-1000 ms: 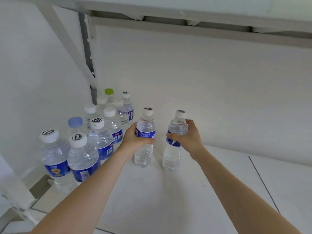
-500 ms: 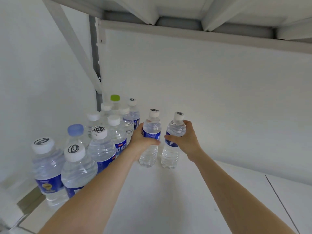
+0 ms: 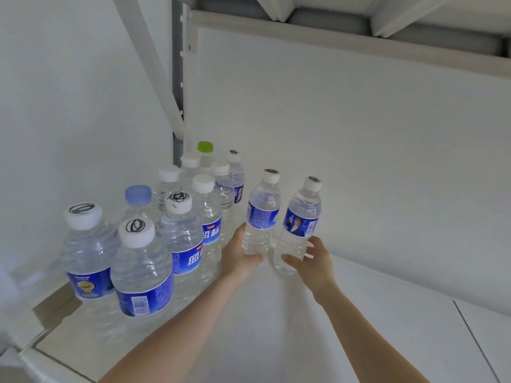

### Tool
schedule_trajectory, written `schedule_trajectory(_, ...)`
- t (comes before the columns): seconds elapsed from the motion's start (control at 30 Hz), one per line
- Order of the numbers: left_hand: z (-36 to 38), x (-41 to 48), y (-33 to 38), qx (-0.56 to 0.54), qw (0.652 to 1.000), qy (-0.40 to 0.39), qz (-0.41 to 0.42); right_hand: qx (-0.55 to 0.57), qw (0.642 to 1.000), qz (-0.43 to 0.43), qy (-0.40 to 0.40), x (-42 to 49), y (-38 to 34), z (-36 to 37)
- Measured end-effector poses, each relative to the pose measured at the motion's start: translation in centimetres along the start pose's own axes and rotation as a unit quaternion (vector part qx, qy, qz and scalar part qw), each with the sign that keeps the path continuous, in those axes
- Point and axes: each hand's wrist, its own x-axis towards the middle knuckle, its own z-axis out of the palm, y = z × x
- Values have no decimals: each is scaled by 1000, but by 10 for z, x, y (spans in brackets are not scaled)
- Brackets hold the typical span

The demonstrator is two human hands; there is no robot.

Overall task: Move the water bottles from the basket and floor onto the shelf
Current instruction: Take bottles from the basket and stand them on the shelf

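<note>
Head view: left bottle (image 3: 262, 214) and right bottle (image 3: 301, 219) stand upright on the white shelf (image 3: 276, 327).
At the shelf's left end stands a cluster of bottles (image 3: 179, 236). Beside it, the left hand (image 3: 239, 257) curls round the left bottle's foot. The right hand (image 3: 315, 262) lies with spread, slack fingers against the right bottle's lower part, not clasping it.

We see a white back panel (image 3: 359, 134) behind the white shelf (image 3: 276, 333), a grey perforated upright (image 3: 177, 64) with a slanting white brace (image 3: 143, 51) at the left, and ribbed beams (image 3: 331, 15) overhead in soft, even light.
</note>
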Motion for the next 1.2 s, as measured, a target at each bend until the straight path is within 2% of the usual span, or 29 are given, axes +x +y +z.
schedule_trajectory(0.5, 7, 26, 3, 54, 998, -20, 20, -4, 1000, -8, -13, 24, -1, 15)
schedule_trajectory(0.8, 2, 16, -3, 67, 997, -29, 0, -36, 999, -3, -29, 10, -5, 6)
schedule_trajectory(1.03, -12, -31, -4, 170, 984, -1, 48, -208, 977, -50, 10, -37, -5, -12)
schedule_trajectory(1.2, -21, -90, 1, 235, 968, 0, 94, -407, 905, -123, 32, -85, -9, -24)
